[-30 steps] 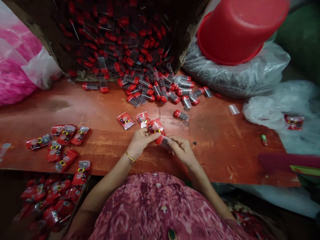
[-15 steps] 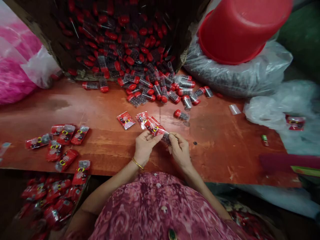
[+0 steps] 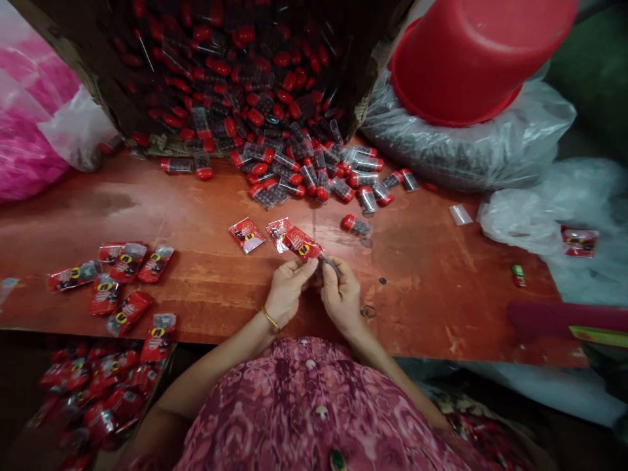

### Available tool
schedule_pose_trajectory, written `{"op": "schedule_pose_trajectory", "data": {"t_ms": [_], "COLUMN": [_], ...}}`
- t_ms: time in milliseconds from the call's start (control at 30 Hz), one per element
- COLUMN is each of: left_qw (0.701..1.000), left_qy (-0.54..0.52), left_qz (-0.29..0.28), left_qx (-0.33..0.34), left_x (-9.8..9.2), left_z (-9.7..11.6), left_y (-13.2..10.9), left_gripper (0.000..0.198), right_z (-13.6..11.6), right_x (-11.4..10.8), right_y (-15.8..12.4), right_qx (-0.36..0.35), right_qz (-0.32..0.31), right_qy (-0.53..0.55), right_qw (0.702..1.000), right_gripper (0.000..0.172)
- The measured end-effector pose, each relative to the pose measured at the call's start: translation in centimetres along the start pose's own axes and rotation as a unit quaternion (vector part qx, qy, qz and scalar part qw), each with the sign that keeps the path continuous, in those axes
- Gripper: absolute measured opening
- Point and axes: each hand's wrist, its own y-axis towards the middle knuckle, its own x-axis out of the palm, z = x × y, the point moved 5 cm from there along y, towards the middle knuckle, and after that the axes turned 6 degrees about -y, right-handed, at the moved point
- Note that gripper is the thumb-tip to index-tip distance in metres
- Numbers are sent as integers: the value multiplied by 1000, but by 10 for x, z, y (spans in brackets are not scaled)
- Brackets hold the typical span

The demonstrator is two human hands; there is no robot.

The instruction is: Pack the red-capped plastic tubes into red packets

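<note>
Between both hands, above the orange-red table, is a red printed packet with a clear, dark-filled end. My left hand pinches the packet's near edge between thumb and fingers. On the right, my right hand is closed round its clear end, so that part is mostly covered. Just beyond lie a flat red sachet and another sachet, partly overlapped by the held packet. A clear tube with a red cap lies beyond my right hand.
An open carton spills many red-capped tubes onto the table. Several filled red packets lie at left, above a box of more packets. A red bucket sits on a plastic sack at back right.
My right hand has moved slightly left and closed further over the packet's clear end. Both hands are closer together, and the packet has shifted a little. The table items stay put.
</note>
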Motion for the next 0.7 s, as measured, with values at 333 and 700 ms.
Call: {"op": "schedule_pose_trajectory", "data": {"t_ms": [333,700], "left_qw": [992,995], "left_qy": [106,63], "left_qz": [-26,-52], "left_qx": [64,53], "left_x": [-2,5], "left_z": [14,18], "left_y": [10,7], "left_gripper": [33,33], "right_z": [-4,-10], "right_x": [7,6], "right_y": [5,10], "right_qx": [26,81], "right_qz": [-121,-143], "right_qy": [59,155], "right_qw": [991,974], "right_gripper": [25,31]}}
